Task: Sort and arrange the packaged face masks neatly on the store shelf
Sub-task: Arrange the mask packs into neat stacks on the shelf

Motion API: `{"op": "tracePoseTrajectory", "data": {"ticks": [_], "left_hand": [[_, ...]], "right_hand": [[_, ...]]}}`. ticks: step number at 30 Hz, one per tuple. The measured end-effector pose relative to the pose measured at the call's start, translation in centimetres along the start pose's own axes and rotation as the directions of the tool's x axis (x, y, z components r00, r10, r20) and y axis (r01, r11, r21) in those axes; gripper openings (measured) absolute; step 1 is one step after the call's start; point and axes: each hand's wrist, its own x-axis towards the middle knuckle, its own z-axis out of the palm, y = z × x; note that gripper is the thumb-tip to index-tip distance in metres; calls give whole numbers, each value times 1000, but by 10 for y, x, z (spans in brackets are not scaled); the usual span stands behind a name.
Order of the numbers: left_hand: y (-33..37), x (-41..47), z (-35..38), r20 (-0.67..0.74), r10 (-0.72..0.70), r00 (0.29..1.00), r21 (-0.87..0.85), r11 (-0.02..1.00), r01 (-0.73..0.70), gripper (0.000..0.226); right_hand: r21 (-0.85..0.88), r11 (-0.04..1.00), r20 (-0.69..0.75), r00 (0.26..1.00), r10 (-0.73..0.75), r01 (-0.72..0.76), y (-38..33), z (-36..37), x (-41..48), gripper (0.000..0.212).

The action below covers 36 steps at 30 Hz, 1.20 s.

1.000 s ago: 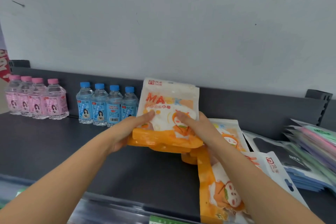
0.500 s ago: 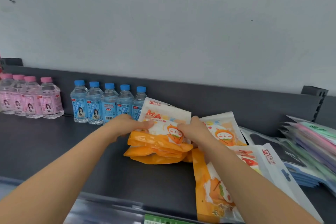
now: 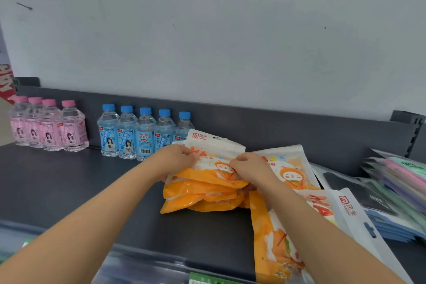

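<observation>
A stack of orange-and-white mask packs (image 3: 202,193) lies flat on the dark grey shelf (image 3: 80,187), near its middle. My left hand (image 3: 176,160) presses on the stack's top left, fingers curled on the top pack. My right hand (image 3: 250,166) grips the same top pack at its right side. Another orange mask pack (image 3: 288,168) lies just right of the stack. A third one (image 3: 276,237) lies nearer the front edge, partly under my right forearm.
Pink-capped bottles (image 3: 49,125) and blue-capped bottles (image 3: 143,134) stand in rows along the shelf's back panel at left. A pile of dark, blue and pastel mask packs (image 3: 396,191) fills the right end. A price rail (image 3: 147,267) runs along the front edge.
Both hands lowered the upright orange pack from in front of the bottles down onto the stack, and it now lies flat on top.
</observation>
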Motion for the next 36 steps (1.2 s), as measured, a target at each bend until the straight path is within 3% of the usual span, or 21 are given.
{"op": "tracePoseTrajectory", "data": {"ticks": [3,6,8,10,12,14,15,16,19,21,25,32,36], "left_hand": [[-5,1,3,46,-16,999,-390,920,33,59],[-7,8,7,-5,61,998,-595,802,-52,54],[-6,13,10,4,112,994,-639,765,-84,52],[-8,20,13,25,153,988,-583,805,-110,44],[-11,26,17,-23,178,984,-319,931,-176,33],[-12,21,20,-168,234,958,-43,969,-244,39],[-13,16,19,-196,285,938,17,958,-287,50],[-15,11,17,-149,316,937,45,949,-313,68],[-24,1,11,220,254,942,274,910,-310,136],[-28,-1,12,308,199,931,377,872,-311,147],[-26,1,13,287,201,937,385,871,-304,144],[-40,6,14,169,367,915,172,903,-394,126],[-57,20,18,87,273,958,41,960,-277,139]], "right_hand": [[6,1000,4,1000,-13,13,-4,-2,-2,54],[-48,997,10,999,-53,53,-7,-2,-3,61],[-74,994,0,997,-75,75,-7,-1,-1,62],[-139,987,-11,997,-83,80,-6,0,1,60],[-200,977,-1,997,-80,78,-6,0,3,56],[-198,978,12,998,-62,63,-5,0,4,53],[-195,979,19,998,-57,60,-5,0,6,50],[-197,979,26,998,-54,58,-4,1,7,48],[-221,974,26,998,-50,55,-3,2,11,46],[-246,967,33,998,-56,63,-5,2,11,49],[-273,958,48,996,-75,85,-8,0,8,50],[-290,948,-20,990,-142,130,-9,-2,1,54],[-314,941,-35,989,-145,127,-6,1,0,57]]}}
